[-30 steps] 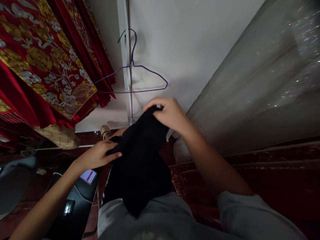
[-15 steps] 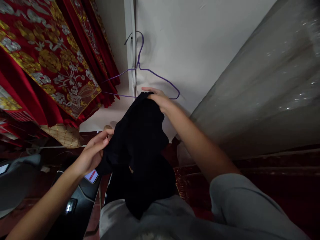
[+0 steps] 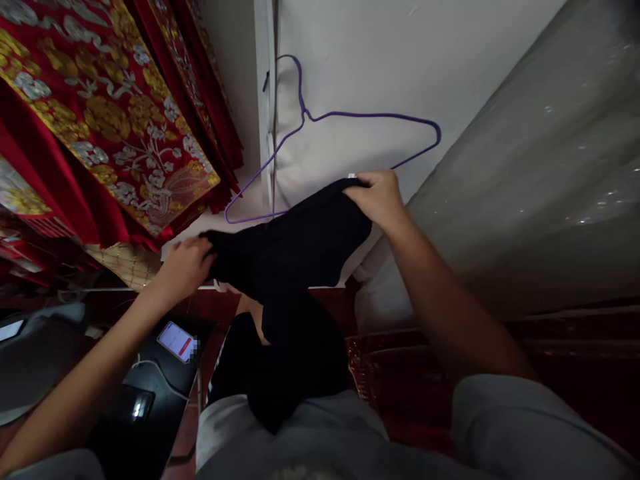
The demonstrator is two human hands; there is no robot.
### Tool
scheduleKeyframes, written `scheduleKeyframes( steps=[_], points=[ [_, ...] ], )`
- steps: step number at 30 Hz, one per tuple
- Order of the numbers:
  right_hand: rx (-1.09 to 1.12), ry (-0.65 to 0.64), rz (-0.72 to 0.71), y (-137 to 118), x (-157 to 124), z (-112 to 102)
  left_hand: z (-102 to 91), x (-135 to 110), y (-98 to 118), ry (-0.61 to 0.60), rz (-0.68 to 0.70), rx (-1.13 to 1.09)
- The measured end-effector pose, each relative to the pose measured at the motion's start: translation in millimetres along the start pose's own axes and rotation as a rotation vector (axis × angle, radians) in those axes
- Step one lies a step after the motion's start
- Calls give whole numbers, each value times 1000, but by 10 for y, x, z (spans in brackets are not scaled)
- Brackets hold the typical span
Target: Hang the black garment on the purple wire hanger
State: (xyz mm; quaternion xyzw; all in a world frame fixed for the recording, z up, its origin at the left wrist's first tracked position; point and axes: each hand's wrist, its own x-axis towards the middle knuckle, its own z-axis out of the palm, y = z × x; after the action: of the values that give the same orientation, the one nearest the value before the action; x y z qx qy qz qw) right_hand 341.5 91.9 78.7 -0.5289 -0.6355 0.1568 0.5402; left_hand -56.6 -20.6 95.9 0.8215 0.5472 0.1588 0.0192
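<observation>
A black cloth garment is stretched between my two hands, its upper edge slanting up to the right. My left hand is closed on its left end. My right hand pinches the right end of that edge, beside a small white tag. Just behind and above the cloth is a purple hanger, tilted with its right shoulder higher. Part of its lower bar is hidden by the garment and my right hand; whether they touch, I cannot tell.
Red embroidered garments hang at left. Plastic sheeting covers the right side. A phone with a lit screen and a white cable lie on a black surface at lower left. Behind the hanger is a white wall.
My hands have moved apart, the right one rightward, the left slightly left and up, spreading the garment wider. The hanger has shifted right, looks larger and has tilted.
</observation>
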Motion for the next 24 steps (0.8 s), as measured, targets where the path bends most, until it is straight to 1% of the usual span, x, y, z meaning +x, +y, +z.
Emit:
scheduleKeyframes(
  steps=[2,4,5,6,7,8,11,12,13,15,16,17,18,19,21,22,23,24],
  points=[
    [-42,41,5,-91,-28,-66,-33,214,22,167,81,-70],
    [-43,68,2,-176,-79,-74,-92,447,95,333,145,-217],
    [-31,71,-1,-215,-116,-60,-124,566,141,390,164,-296],
    [-11,62,-1,-253,-160,-37,-155,684,188,420,179,-368],
    [11,47,1,-289,-210,-8,-180,798,233,422,192,-432],
    [29,27,7,-322,-261,24,-200,907,273,393,209,-488],
    [48,-27,25,-396,-396,97,-224,1187,351,229,249,-637],
    [53,-49,16,-412,-428,105,-224,1261,361,201,248,-682],
    [69,-87,-2,-424,-454,103,-221,1324,363,200,238,-720],
    [118,-175,-45,-436,-491,67,-213,1422,348,256,206,-767],
    [139,-199,-59,-434,-504,34,-209,1456,331,287,193,-777],
    [151,-184,-65,-425,-515,-9,-206,1480,310,305,185,-783],
    [157,-121,-67,-407,-522,-59,-205,1496,287,312,183,-786],
    [160,-15,-70,-380,-526,-117,-207,1503,264,314,185,-787],
    [157,236,-83,-296,-510,-247,-226,1500,226,321,183,-790],
    [150,337,-85,-244,-486,-315,-243,1493,216,328,173,-797],
    [144,404,-73,-188,-447,-383,-267,1485,210,332,159,-808],
    [146,430,-36,-134,-394,-449,-294,1479,208,331,143,-818]
  ],
)
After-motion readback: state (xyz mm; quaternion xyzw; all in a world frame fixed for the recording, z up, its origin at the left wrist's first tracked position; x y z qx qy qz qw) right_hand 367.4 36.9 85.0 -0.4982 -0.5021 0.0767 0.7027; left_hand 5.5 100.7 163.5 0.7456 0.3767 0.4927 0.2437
